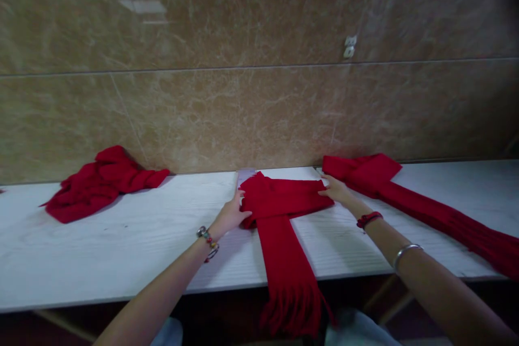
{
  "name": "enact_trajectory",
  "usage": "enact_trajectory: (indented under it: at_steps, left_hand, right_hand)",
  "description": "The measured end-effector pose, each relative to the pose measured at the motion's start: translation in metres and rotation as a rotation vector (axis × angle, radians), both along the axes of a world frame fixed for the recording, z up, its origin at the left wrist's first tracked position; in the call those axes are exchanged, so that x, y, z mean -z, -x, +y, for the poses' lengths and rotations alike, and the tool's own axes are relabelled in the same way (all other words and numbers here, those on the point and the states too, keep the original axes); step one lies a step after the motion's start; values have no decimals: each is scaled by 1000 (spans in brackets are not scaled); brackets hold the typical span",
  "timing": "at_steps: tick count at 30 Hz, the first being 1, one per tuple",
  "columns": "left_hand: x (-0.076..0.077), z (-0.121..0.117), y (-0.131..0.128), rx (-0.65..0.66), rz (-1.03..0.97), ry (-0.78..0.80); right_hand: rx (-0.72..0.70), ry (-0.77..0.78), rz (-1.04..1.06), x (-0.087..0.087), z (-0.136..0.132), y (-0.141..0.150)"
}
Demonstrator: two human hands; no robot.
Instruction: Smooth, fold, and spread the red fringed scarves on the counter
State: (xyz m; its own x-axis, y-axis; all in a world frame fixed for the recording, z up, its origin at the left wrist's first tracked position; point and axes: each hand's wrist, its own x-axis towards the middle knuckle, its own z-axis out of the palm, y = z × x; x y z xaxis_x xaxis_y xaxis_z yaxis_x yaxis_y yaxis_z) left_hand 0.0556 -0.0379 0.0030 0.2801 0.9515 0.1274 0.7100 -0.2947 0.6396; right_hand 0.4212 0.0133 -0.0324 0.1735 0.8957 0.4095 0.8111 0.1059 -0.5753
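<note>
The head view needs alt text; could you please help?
Two hands touch opposite sides of a folded red scarf on a white table, its fringe hanging over the near edge. Bunched red cloth lies left, another scarf right.

Both arms (166,281) are slanting inward; left hand (232,216) and right hand (337,192) are sitting well apart, thumbs pointing inward. Grip tightness unclear.

Red fringed cloth scarf (284,243), middle: matt, woolly look. Crumpled red cloth scarf (99,184), left, and long red cloth scarf (430,209), right: also matt. White wood-grain table (154,248): streaky, slight sheen. Brown veined stone-look wall (227,119), far: smooth, glossy. Silver metal bangle (406,248), near right: shiny.
</note>
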Motion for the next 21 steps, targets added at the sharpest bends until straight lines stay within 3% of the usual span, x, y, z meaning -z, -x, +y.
enact_trajectory:
  at_steps: [4,9,12,15,18,21]
  left_hand:
    - [-8,19,-66,-1,300,-149]
    - [-23,42,-86,32,490,-236]
    - [-35,65,-90,53,475,-300]
    - [-38,93,-102,183,399,-420]
    - [-26,112,-117,306,404,-390]
    - [-10,115,-123,272,457,-299]
  right_hand:
    - [196,-27,-219,-8,-13,-34]
    - [211,-145,-499,-19,-8,-26]
    - [72,-239,-582,-31,2,-1]
    - [-227,-229,-566,-36,8,31]
    - [-375,-134,-595,-23,7,53]
    - [-385,-71,-628,-5,2,59]
